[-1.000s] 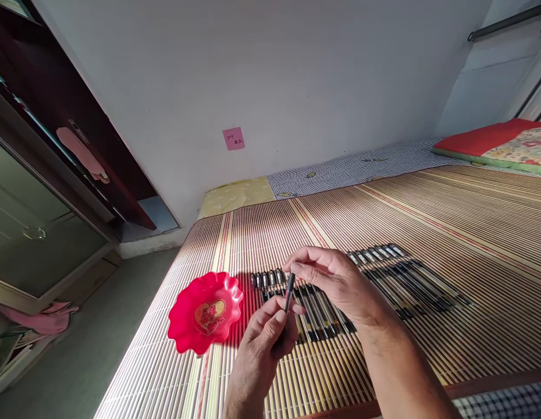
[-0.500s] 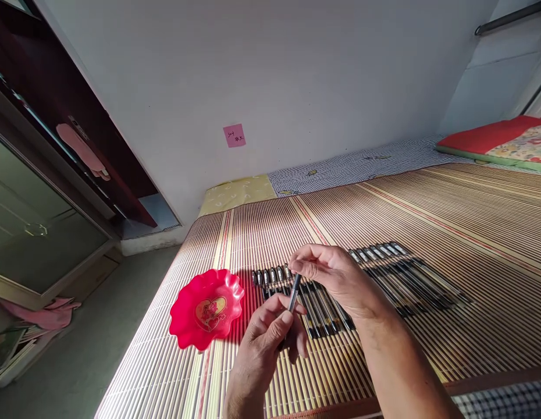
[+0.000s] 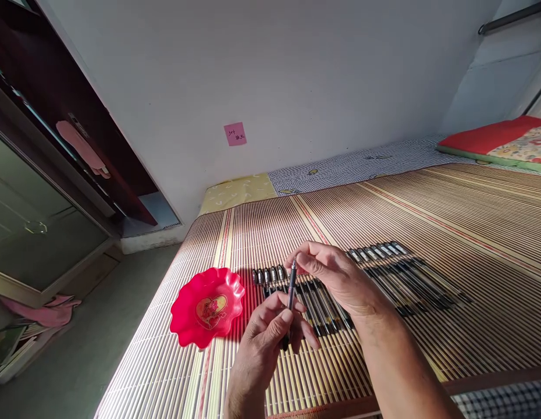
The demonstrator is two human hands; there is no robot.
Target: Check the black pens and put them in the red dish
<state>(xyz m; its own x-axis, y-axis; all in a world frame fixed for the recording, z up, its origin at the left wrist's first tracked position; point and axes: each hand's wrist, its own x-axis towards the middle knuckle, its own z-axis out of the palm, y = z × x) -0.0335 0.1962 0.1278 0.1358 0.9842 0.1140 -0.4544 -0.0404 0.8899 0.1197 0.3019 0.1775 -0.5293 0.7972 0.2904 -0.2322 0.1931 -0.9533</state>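
Observation:
A slim pen (image 3: 291, 299) stands nearly upright in my left hand (image 3: 270, 334), its metal tip uppermost. The thumb and index finger of that hand pinch the barrel, while the other fingers are loosely curled. At the tip, the thumb and index finger of my right hand (image 3: 325, 270) close in a pinch; part of the tip shows between them. Behind my hands lies a row of black pen caps (image 3: 270, 273), with uncapped pens (image 3: 325, 308) laid side by side below it. More caps (image 3: 377, 251) and pens (image 3: 412, 285) lie right of my right wrist.
Left of my left hand sits a red scalloped plate (image 3: 183, 314) with a heart picture. A striped bamboo mat (image 3: 340, 218) covers the bed. Folded red and patterned bedding (image 3: 471, 137) lies at the far right. A pink note (image 3: 235, 134) is on the wall.
The metal tip of the pen now shows at my right fingertips, where it was hidden before. The pen has become more upright. Both hands have stayed in nearly the same place.

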